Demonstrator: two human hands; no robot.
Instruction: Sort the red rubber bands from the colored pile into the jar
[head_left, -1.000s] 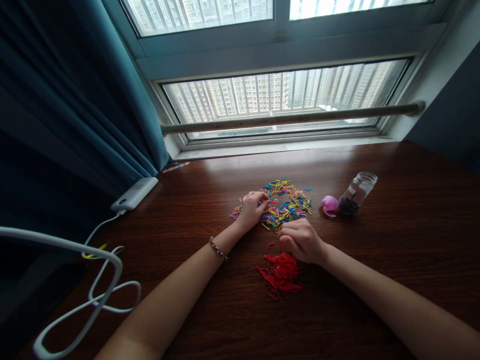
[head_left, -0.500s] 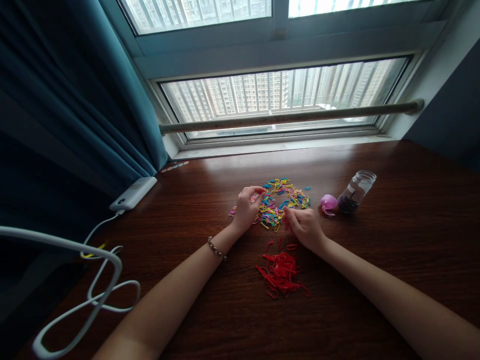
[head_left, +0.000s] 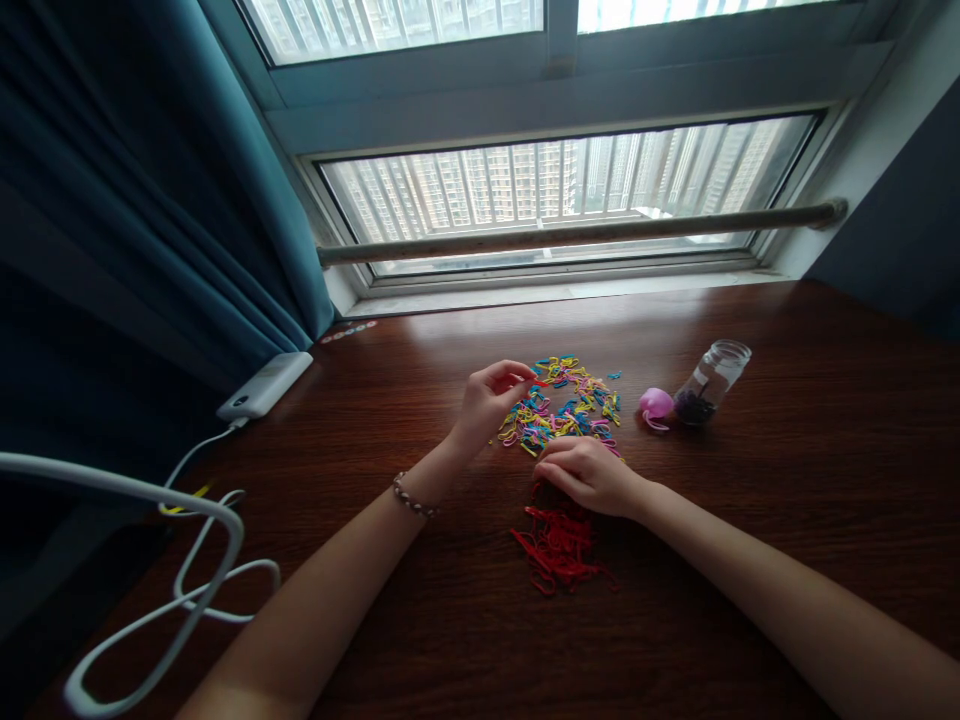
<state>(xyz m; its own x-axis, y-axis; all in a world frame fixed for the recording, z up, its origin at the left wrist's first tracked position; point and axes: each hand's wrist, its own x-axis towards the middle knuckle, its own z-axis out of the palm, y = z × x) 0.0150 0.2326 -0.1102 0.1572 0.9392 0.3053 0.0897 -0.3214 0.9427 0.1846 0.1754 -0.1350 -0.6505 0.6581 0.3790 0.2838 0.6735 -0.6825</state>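
Note:
My left hand [head_left: 491, 402] is at the left side of a loose ring of small loop-shaped clips [head_left: 577, 408] in yellow, blue and pink. Between its thumb and fingertips it pinches a red clip [head_left: 541, 383]. My right hand [head_left: 592, 476] hovers or rests at the near side of that ring, just above a heap of red clips [head_left: 564, 550]. Its fingers are curled together, and whatever they hold, if anything, is hidden. The hand covers the far edge of the red heap.
Right of the ring lie a pink pouch-like item [head_left: 656, 404] and a tilted clear glass jar [head_left: 711, 383] with dark contents. A white power bank [head_left: 265, 386] with a white cable [head_left: 229, 515] is on the left, beside the blue curtain [head_left: 247, 180]. A window bar [head_left: 585, 237] runs behind the table.
My right hand has moved left and nearer, from the ring to the red heap. My left hand has shifted slightly left and up; a red clip now shows in its fingertips.

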